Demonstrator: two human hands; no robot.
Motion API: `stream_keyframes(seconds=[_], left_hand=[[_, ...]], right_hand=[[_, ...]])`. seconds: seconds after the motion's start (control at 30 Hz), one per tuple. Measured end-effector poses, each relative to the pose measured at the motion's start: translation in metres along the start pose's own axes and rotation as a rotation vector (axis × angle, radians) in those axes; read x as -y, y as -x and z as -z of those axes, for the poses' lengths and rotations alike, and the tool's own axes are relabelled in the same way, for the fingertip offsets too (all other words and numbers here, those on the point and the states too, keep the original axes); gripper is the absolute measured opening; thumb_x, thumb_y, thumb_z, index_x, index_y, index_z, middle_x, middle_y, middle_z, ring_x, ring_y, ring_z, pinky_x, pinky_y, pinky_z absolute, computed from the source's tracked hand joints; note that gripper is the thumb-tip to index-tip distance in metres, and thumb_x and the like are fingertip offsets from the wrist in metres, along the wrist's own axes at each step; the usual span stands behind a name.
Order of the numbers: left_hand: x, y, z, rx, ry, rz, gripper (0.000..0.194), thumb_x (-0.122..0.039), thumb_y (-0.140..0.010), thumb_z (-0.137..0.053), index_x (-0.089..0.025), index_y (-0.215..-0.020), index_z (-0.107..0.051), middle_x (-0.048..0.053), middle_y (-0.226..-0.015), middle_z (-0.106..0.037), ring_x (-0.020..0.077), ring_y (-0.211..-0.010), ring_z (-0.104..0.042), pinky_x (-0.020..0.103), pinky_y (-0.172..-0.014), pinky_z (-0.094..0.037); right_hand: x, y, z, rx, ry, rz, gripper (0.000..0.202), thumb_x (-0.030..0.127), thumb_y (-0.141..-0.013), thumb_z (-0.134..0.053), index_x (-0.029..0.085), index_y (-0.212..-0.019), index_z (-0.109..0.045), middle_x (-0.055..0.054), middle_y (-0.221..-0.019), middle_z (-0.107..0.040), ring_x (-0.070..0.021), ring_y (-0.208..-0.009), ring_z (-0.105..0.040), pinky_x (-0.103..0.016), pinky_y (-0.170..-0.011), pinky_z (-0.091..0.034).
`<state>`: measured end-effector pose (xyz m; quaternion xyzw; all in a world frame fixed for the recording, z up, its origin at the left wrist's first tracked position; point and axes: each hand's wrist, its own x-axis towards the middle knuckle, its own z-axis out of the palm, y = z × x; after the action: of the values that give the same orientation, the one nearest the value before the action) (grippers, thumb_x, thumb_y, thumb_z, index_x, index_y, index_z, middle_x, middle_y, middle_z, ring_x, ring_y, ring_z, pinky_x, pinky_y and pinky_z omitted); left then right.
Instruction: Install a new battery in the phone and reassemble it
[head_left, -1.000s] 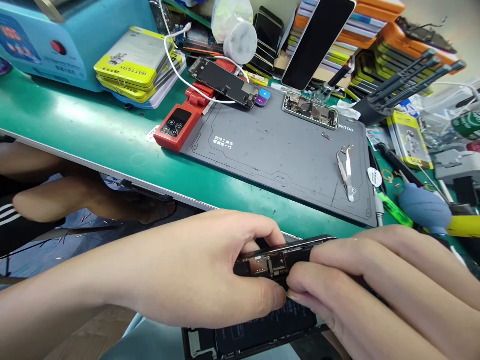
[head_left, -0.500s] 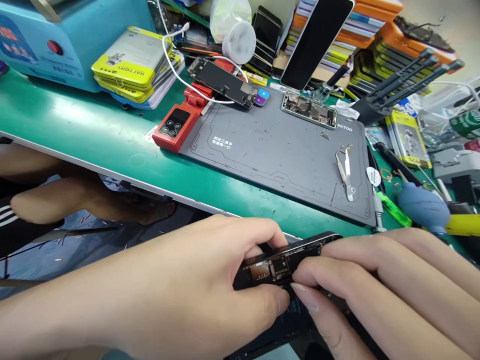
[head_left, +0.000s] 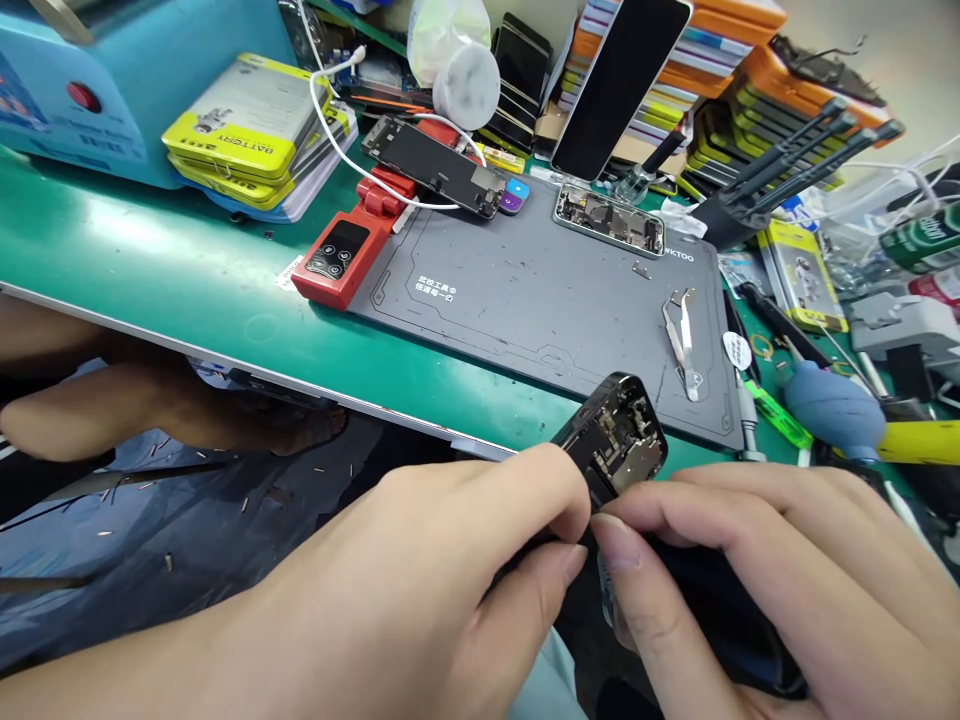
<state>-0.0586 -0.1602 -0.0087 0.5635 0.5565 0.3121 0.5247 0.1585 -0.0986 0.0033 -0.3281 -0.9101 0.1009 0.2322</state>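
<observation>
My left hand (head_left: pixel 450 560) has a closed grip around the opened phone (head_left: pixel 637 455), held up by the near edge of the green table (head_left: pixel 450 390), its inner parts facing my right hand (head_left: pixel 757 560). There my thumb and forefinger are closed in a pinch right at the phone's side — whether anything thin sits between the tips, I can't tell. Fine work like this wants the left hand steady and clear of the bare components, with only light fingertip pressure from the right — a hard tug could strain something delicate. The tweezers (head_left: pixel 689 380) lie on the grey mat (head_left: pixel 525 290), just beyond my hands.
</observation>
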Motion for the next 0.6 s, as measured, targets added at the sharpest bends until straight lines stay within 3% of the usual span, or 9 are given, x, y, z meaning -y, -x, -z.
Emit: stream_keyframes(seconds=[0.17,0.27,0.37,0.6], left_hand=[[0.003,-0.004,0.003,-0.003,0.054,0.029,0.008,-0.031,-0.109,-0.069,-0.033,-0.101,-0.067,-0.013,-0.083,-0.07,0.0079,-0.065,-0.056,0.019,-0.064,-0.046],[0.007,-0.006,0.005,0.01,0.124,0.09,0.01,-0.033,-0.109,-0.069,-0.033,-0.099,-0.07,-0.012,-0.085,-0.072,0.01,-0.074,-0.06,0.021,-0.063,-0.045],[0.007,-0.007,0.008,0.023,0.218,0.104,0.01,-0.031,-0.106,-0.073,-0.033,-0.096,-0.074,-0.011,-0.09,-0.074,0.0115,-0.084,-0.064,0.022,-0.069,-0.048],[0.003,-0.006,0.011,0.08,0.378,0.141,0.01,-0.031,-0.104,-0.079,-0.033,-0.096,-0.074,-0.012,-0.09,-0.073,0.0104,-0.086,-0.063,0.02,-0.074,-0.048]], right_hand=[[-0.003,0.002,0.004,0.053,-0.07,-0.078,0.008,0.023,-0.113,-0.067,0.028,-0.112,-0.074,-0.001,-0.111,-0.067,-0.0176,-0.106,-0.063,-0.035,-0.087,-0.047],[-0.008,0.006,0.007,0.023,-0.089,-0.115,0.012,0.021,-0.11,-0.07,0.03,-0.115,-0.077,0.001,-0.112,-0.067,-0.0162,-0.108,-0.064,-0.032,-0.088,-0.049],[-0.011,0.007,0.008,0.048,-0.076,-0.068,0.019,0.018,-0.107,-0.073,0.03,-0.121,-0.077,0.001,-0.113,-0.066,-0.0152,-0.109,-0.064,-0.031,-0.09,-0.05],[-0.013,-0.003,0.008,0.119,-0.1,0.067,0.017,0.018,-0.111,-0.069,0.03,-0.123,-0.073,0.001,-0.109,-0.068,-0.0142,-0.104,-0.061,-0.026,-0.086,-0.052]])
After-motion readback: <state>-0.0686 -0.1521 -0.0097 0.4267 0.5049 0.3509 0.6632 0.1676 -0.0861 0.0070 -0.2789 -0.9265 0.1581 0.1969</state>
